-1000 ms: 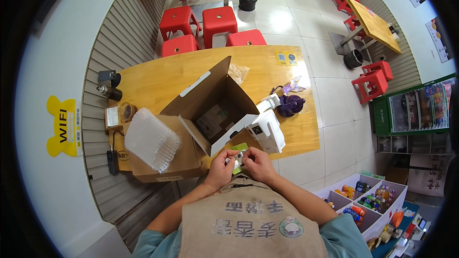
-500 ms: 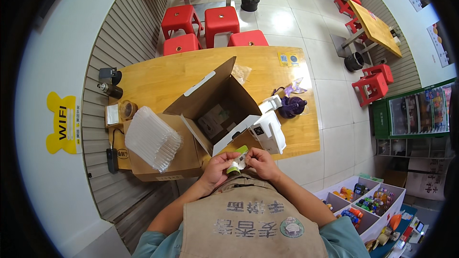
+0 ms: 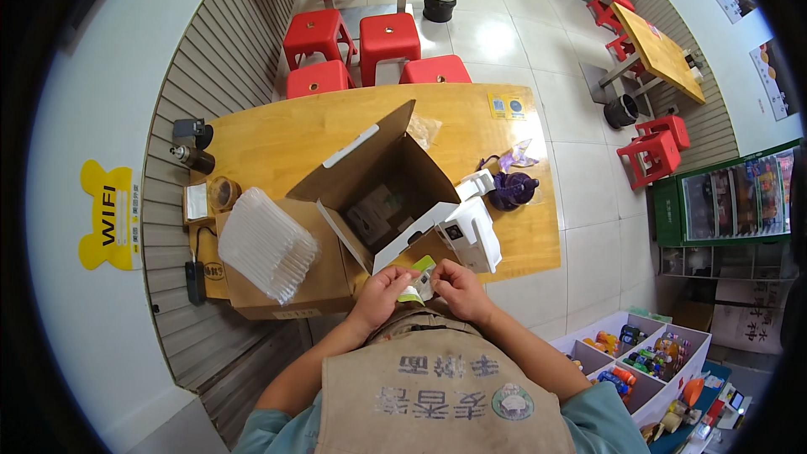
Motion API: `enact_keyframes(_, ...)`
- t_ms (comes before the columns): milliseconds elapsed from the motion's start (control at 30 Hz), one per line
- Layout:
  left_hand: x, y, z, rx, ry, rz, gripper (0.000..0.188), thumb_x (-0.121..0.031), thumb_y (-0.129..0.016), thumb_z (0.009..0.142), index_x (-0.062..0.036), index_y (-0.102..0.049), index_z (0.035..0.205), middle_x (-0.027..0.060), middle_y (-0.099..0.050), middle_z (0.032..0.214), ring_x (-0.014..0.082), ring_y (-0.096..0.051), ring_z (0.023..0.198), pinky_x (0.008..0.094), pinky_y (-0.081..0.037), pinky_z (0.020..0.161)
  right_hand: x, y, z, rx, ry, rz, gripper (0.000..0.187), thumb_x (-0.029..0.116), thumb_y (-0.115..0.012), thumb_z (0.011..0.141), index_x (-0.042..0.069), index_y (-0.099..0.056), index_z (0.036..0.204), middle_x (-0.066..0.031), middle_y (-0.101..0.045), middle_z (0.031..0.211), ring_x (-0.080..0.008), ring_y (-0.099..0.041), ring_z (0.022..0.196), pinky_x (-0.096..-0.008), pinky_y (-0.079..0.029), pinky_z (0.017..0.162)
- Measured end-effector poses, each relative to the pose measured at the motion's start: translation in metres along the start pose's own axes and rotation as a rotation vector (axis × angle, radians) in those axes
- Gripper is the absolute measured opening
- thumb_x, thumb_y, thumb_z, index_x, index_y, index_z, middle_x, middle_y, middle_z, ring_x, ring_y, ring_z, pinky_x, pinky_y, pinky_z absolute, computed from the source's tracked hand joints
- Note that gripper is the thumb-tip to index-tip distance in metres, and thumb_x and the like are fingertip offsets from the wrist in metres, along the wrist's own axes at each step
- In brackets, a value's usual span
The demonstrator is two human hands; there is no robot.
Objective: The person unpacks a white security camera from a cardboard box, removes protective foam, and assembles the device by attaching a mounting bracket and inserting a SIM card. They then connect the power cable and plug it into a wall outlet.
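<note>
Wooden table [image 3: 286, 143] ahead; at its six-o'clock edge, left hand [image 3: 378, 299] and right hand [image 3: 462, 292] pinch a green-and-white packet [image 3: 422, 285], whether opened yet I cannot tell. Beyond it, a white device [image 3: 475, 237] stands unboxed at two o'clock, the brown carton [image 3: 426, 181] already open at eleven

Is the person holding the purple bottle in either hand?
No, the purple bottle is on the wooden table, beyond both hands, while the left hand grips a small green-and-white packet.
</note>
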State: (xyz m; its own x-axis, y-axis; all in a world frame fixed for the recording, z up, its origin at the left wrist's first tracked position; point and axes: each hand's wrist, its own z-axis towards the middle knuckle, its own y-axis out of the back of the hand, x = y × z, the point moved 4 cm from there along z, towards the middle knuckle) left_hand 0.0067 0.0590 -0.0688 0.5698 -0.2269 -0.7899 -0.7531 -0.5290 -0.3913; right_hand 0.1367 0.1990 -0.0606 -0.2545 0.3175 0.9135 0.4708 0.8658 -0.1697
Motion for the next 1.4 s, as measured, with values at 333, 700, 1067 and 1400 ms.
enact_keyframes(333, -0.06, -0.035, -0.006, -0.098, -0.21, 0.96, 0.029, -0.017, -0.072, 0.082, -0.002, -0.059, 0.103, 0.0173, -0.068, 0.095, 0.0375, -0.068, 0.089, 0.0451, -0.054, 0.076, 0.044, -0.006, -0.003, -0.091, 0.094, -0.518, 0.011, 0.01, -0.061, 0.091, 0.0, -0.059, 0.095, -0.0209, -0.065, 0.086, -0.0352, -0.064, 0.078, -0.0405, -0.052, 0.072)
enact_keyframes(700, -0.061, -0.039, -0.007, -0.079, -0.378, 0.872, 0.012, -0.012, -0.061, 0.09, -0.0001, -0.059, 0.094, 0.0186, -0.064, 0.087, 0.038, -0.065, 0.08, 0.0441, -0.052, 0.07, 0.03, -0.004, -0.007, -0.004, 0.08, -0.313, 0.01, 0.011, -0.055, 0.094, 0.001, -0.054, 0.095, -0.0144, -0.059, 0.083, -0.0271, -0.058, 0.077, -0.0367, -0.048, 0.071)
enact_keyframes(1067, -0.084, -0.052, -0.024, -0.123, -0.549, 0.973, 0.011, -0.009, -0.065, 0.092, -0.0011, -0.059, 0.093, 0.0176, -0.062, 0.084, 0.038, -0.063, 0.073, 0.044, -0.05, 0.064, 0.061, -0.004, -0.012, 0.072, 0.082, -0.208, 0.011, 0.009, -0.06, 0.097, 0.003, -0.055, 0.104, -0.0023, -0.06, 0.095, -0.0113, -0.052, 0.086, -0.0276, -0.046, 0.076)
enact_keyframes(1400, -0.095, -0.062, -0.028, -0.122, -0.547, 0.956, 0.01, -0.009, -0.064, 0.094, -0.0006, -0.057, 0.096, 0.0194, -0.064, 0.086, 0.0395, -0.064, 0.075, 0.0455, -0.051, 0.065, 0.052, -0.004, -0.017, 0.112, -0.148, 0.328, 0.015, 0.005, -0.069, 0.095, 0.003, -0.061, 0.108, -0.0002, -0.063, 0.101, -0.0067, -0.059, 0.088, -0.0232, -0.049, 0.076)
